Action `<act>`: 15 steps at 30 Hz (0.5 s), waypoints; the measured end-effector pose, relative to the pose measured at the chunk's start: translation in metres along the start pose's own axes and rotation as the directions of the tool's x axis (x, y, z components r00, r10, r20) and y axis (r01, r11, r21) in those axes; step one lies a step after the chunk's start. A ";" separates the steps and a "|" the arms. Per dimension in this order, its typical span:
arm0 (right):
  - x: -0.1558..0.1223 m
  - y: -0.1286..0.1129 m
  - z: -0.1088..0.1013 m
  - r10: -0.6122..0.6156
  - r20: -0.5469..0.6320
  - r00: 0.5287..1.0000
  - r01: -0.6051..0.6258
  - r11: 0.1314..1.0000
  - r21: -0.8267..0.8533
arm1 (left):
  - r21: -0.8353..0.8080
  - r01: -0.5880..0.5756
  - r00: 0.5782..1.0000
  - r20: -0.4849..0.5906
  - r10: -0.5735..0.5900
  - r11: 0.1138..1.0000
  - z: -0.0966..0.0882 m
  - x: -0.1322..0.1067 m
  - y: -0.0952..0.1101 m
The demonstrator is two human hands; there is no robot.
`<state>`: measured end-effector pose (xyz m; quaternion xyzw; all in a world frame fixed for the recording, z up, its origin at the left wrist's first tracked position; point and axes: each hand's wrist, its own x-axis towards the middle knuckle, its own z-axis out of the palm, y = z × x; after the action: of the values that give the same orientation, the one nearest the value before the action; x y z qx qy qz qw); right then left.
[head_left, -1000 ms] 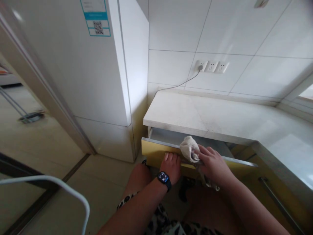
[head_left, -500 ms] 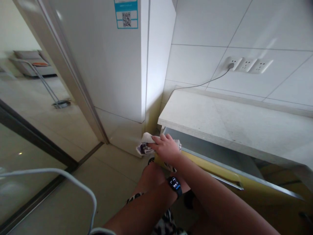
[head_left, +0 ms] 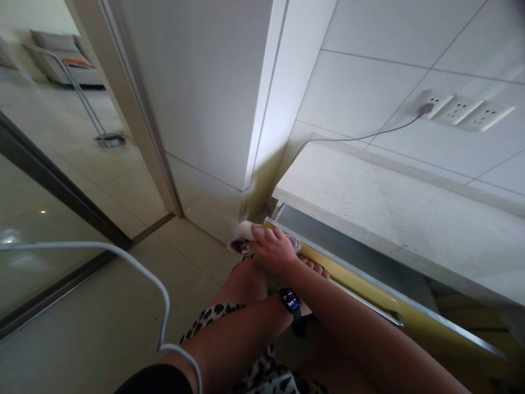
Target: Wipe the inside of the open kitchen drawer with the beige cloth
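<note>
My right hand [head_left: 275, 249] is closed on a bunched, patterned cloth [head_left: 246, 232] at the left corner of a yellow drawer front [head_left: 361, 284]. The cloth's ends stick out on both sides of the fingers. My left arm, with a black watch on the wrist, crosses under the right forearm. Of my left hand [head_left: 315, 267] only the fingers show, curled over the left end of the metal drawer handle [head_left: 369, 303]; the palm is hidden. The drawer is pulled out partway, and its grey inside [head_left: 340, 232] shows below the countertop.
A pale stone countertop [head_left: 369, 197] overhangs the drawer. Beside it stands a tall white cabinet [head_left: 205, 82]. A cord runs along the wall to a socket [head_left: 437, 104]. A white cable [head_left: 159, 290] loops at lower left. Left lies a glass sliding door [head_left: 53, 235].
My left fingers have come into view at the drawer handle. The right hand has shifted slightly with the cloth along the drawer's corner. The head view has turned a little to the left.
</note>
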<state>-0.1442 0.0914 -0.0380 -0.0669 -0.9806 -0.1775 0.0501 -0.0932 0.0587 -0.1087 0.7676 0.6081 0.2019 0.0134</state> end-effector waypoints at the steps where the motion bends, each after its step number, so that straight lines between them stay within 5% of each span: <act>1: 0.001 0.000 -0.003 0.030 -0.021 0.999 -0.031 0.999 -0.012 | -0.002 -0.014 1.000 -0.016 0.013 1.000 0.003 0.000 -0.001; 8: -0.004 -0.009 0.013 0.010 0.171 0.985 -0.021 0.998 0.064 | -0.052 -0.052 0.996 -0.074 0.048 0.997 0.008 0.001 -0.002; 12: -0.015 -0.004 -0.012 0.159 -0.033 0.987 -0.155 0.982 0.103 | -0.096 -0.045 0.994 -0.105 0.035 0.994 -0.011 -0.018 0.004; 15: -0.034 0.005 -0.048 0.355 -0.255 0.899 -0.336 0.935 0.115 | -0.248 -0.127 0.990 -0.094 0.107 0.960 -0.031 -0.053 0.002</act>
<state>-0.1063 0.0757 0.0042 -0.2132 -0.9423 -0.1397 0.2171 -0.1106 0.0012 -0.0950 0.7855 0.5309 0.3090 0.0750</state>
